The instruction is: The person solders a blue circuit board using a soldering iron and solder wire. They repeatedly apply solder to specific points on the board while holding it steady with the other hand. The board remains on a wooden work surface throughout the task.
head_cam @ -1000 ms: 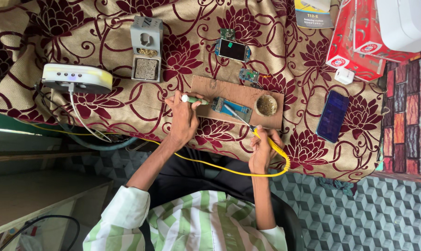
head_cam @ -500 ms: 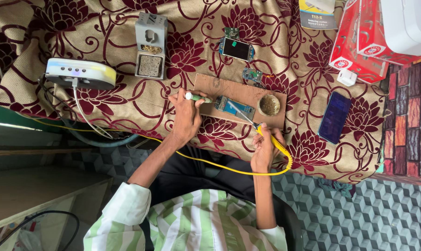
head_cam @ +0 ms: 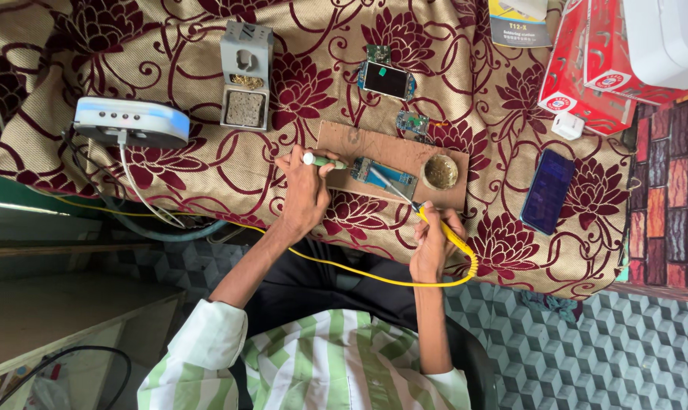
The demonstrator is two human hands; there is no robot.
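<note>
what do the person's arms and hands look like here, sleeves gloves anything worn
Both hands, the left hand and the right hand, are bare, with no gloves. No rings or watch can be made out. The shirt has green and white stripes, and both sleeves are rolled up near the elbows, leaving the forearms uncovered.

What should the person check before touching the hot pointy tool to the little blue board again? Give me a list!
1. Soldering iron gripped firmly in the right hand: ok.
2. Metal tip resting on the blue circuit board: ok, it seems to touch, though the exact spot is too small to tell.
3. Left hand steadying the job with a green-handled tool at the board's edge: ok.
4. Board lying flat on the wooden block: ok.
5. Yellow cable free of snags: not ok, it loops over the lap and could tug.
6. Round tin within reach on the block: ok.
</note>
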